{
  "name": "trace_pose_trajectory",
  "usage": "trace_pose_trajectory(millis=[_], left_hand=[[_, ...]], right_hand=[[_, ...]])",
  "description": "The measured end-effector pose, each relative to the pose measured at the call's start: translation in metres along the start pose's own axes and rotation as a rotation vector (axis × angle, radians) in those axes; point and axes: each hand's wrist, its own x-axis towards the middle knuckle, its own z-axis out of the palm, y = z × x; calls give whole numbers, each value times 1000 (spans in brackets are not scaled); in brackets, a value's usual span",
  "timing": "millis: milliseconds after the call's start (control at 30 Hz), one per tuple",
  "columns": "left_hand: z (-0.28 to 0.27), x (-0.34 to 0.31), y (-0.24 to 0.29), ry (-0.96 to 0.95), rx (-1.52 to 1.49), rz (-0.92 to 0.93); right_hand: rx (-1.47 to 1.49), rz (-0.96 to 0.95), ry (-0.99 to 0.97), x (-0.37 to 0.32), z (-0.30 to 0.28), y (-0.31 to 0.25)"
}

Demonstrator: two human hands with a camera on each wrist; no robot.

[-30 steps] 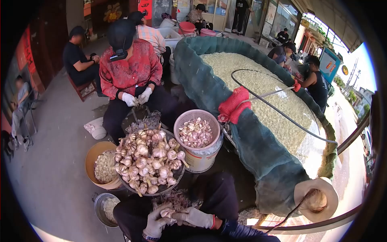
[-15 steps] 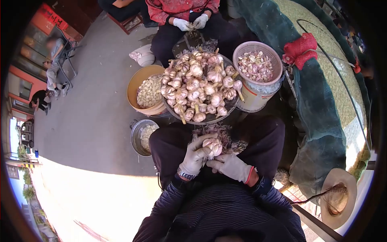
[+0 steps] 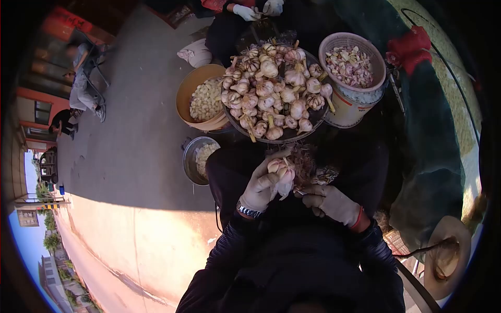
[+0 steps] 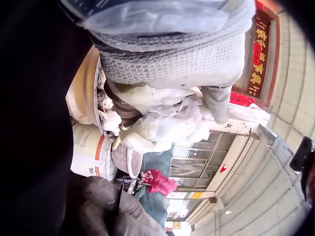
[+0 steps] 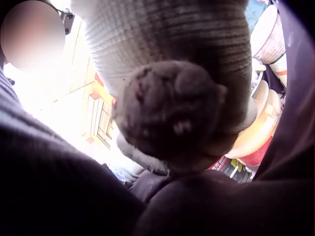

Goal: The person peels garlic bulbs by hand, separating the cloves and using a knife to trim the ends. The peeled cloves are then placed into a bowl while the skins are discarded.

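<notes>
My gloved left hand grips a garlic bulb over my lap, its papery skin hanging loose below. In the left wrist view, that peeling skin spreads pale under the glove. Just to the right, my gloved right hand is curled, pinching a small knife whose thin dark blade shows between thumb and finger. It is apart from the bulb. A wide round tray heaped with whole garlic bulbs stands beyond my knees. In the right wrist view the glove covers what the fingers hold.
Left of the tray stand a tan tub of peeled cloves and a metal pot with more. At right, a pink colander of cloves sits on a white bucket. Dry skins lie between my knees. Another gloved person sits opposite.
The head view has tilted down to my lap. The left hand still holds the bulb, whose skin now hangs loose. The right hand has drawn away from it to the right.
</notes>
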Motion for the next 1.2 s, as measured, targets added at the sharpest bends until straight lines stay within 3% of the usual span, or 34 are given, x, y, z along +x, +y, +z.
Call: trace_pose_trajectory(millis=[67, 200, 533, 600, 867, 1033, 1133, 1200], left_hand=[[0, 0, -2, -8, -4, -25], [2, 0, -6, 32, 1, -35], [3, 1, -3, 12, 131, -135], [2, 2, -3, -1, 131, -136], [3, 6, 1, -84, 190, -152], [-10, 6, 11, -128, 263, -337], [-17, 9, 6, -173, 315, -296], [-15, 8, 6, -152, 361, -314]], right_hand=[[39, -32, 128, -4, 5, -24], [-35, -175, 168, -3, 3, -37], [-165, -185, 118, 2, -7, -35], [-57, -73, 158, 0, -5, -42], [-32, -85, 89, 4, -14, -39], [-52, -17, 28, 5, -16, -41], [-107, -39, 56, 7, -12, -44], [-111, 93, 97, 11, -9, -42]])
